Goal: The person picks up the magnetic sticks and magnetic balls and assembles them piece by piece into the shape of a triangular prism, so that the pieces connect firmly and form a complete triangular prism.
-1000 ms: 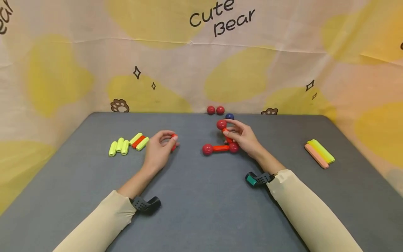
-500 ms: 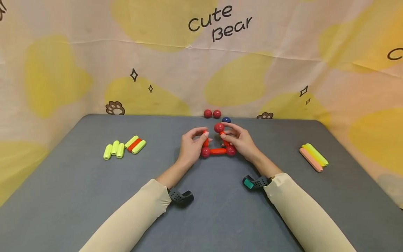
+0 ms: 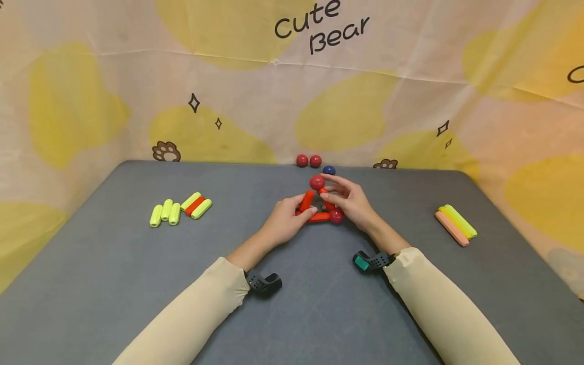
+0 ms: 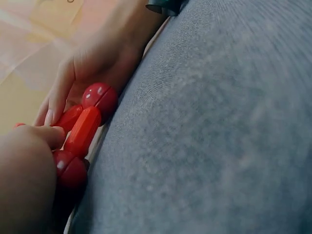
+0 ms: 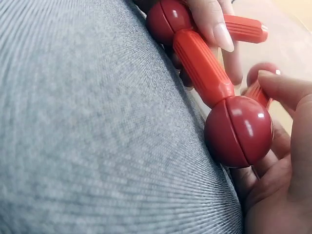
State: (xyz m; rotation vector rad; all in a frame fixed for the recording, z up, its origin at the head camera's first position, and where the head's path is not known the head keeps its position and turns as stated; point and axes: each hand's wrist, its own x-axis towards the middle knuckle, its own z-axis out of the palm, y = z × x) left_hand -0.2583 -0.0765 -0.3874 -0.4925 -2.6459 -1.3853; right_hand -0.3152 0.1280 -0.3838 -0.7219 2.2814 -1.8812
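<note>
In the head view my left hand (image 3: 284,221) grips the left red ball of the joined pieces, hiding most of it; the right wrist view shows that ball (image 5: 168,22) beside the thumb. From it a red stick (image 3: 307,201) rises, leaning right, its upper end free. A second red stick (image 3: 319,217) lies low between this ball and the corner ball (image 3: 336,216). My right hand (image 3: 357,205) pinches the stick (image 3: 327,201) that links the corner ball to a raised red ball (image 3: 317,182).
Two loose red balls (image 3: 302,160) and a blue ball (image 3: 329,170) sit at the table's back edge. Several light-green sticks (image 3: 174,214) with a red one (image 3: 195,206) lie left. Yellow (image 3: 458,222) and peach sticks (image 3: 451,228) lie right.
My left hand has come right, bringing a red stick to the left ball. Its fingers have since slid down around the ball, leaving the stick uncovered and leaning right. My right hand keeps its hold.
</note>
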